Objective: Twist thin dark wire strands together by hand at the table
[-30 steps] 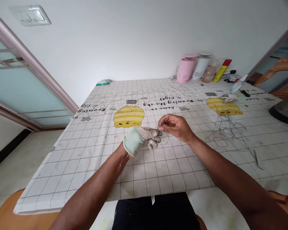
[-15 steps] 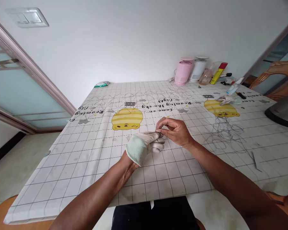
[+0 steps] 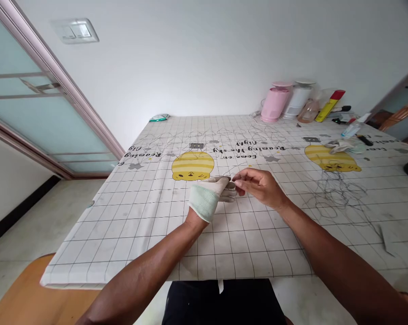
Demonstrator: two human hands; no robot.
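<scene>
My left hand [image 3: 212,192] wears a whitish glove with a pale green cuff, its thumb and forefinger pinched together. A thin grey thread [image 3: 236,169] shows just beyond these fingertips and runs onto the table. Bare and close beside it, my right hand [image 3: 261,187] also pinches with thumb and forefinger, almost touching the glove's tips. What sits between the right fingertips is too small to make out. To the right lies a loose tangle of similar thread [image 3: 337,194]. More thin loops [image 3: 197,131] spread along the back of the table.
A checked tablecloth [image 3: 122,234] covers the table. At the back stand a pink cylinder device [image 3: 274,104], a white one [image 3: 297,101], a bottle [image 3: 308,110] and a yellow-red can [image 3: 330,106]. A crumpled glove [image 3: 346,145] and a flat grey piece [image 3: 387,239] lie right; a green packet [image 3: 159,118] lies back left.
The view has turned left, so the scene sits further right. My right fingertips have come slightly away from the left glove's tips, and thread shows beyond them.
</scene>
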